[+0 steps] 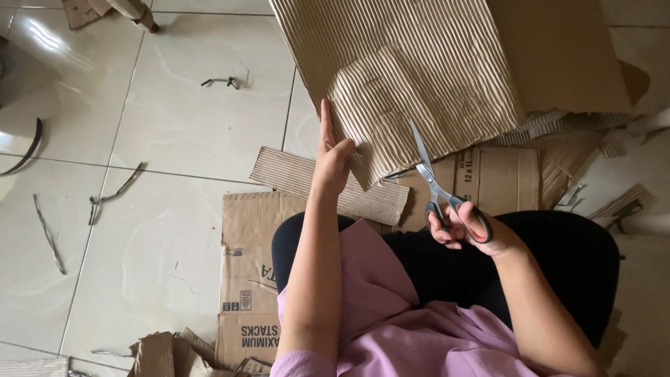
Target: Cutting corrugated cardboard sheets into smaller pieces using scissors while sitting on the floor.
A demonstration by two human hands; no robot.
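Left hand (333,159): grasping the edge of the corrugated cardboard sheet (419,77).
Right hand (466,227): clenched through the scissors (436,185) handles, blades parted at the sheet's lower edge.
Floor (174,119): cardboard scraps.

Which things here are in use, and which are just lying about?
In use: left hand, right hand, scissors, corrugated sheet.
Lying about: flat box, corrugated strip, black straps, floor.
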